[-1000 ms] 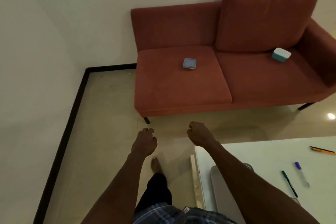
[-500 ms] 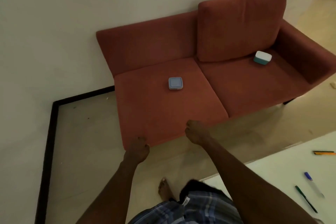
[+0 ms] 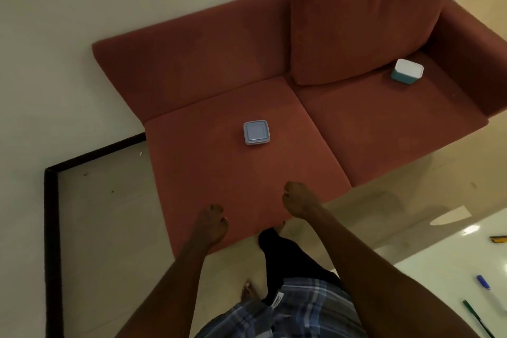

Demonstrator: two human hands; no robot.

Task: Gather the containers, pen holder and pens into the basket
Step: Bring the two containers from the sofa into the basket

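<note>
Containers sit well apart on a rust-red sofa (image 3: 356, 129): a flat square container with a pale blue lid (image 3: 256, 132) lies near the middle of the left seat cushion, and a teal container with a white lid (image 3: 408, 71) rests toward the back of the right seat cushion, near the armrest and just beside the loose back cushion (image 3: 365, 16). Both of the person's bare hands hang in the air over the front part of the left seat cushion, touching nothing. On the left hand (image 3: 211, 223) the grip is loosely curled, fingers bent downward and holding nothing; on the right hand (image 3: 297, 200) the grip is curled in more tightly, knuckles forward, also empty. The blue-lidded container lies beyond both hands, nearer to the right one. At the right edge of the view a glossy white counter (image 3: 439, 277) carries a blue-capped pen (image 3: 484, 284), a green pen (image 3: 476, 317) just below it, and a yellow and black pen (image 3: 498, 239) partly cut off by the frame. The sofa stands against a pale wall, and the beige floor (image 3: 109, 228) to its left has a dark border strip. A plaid garment and dark trousers show at the bottom of the view.
</note>
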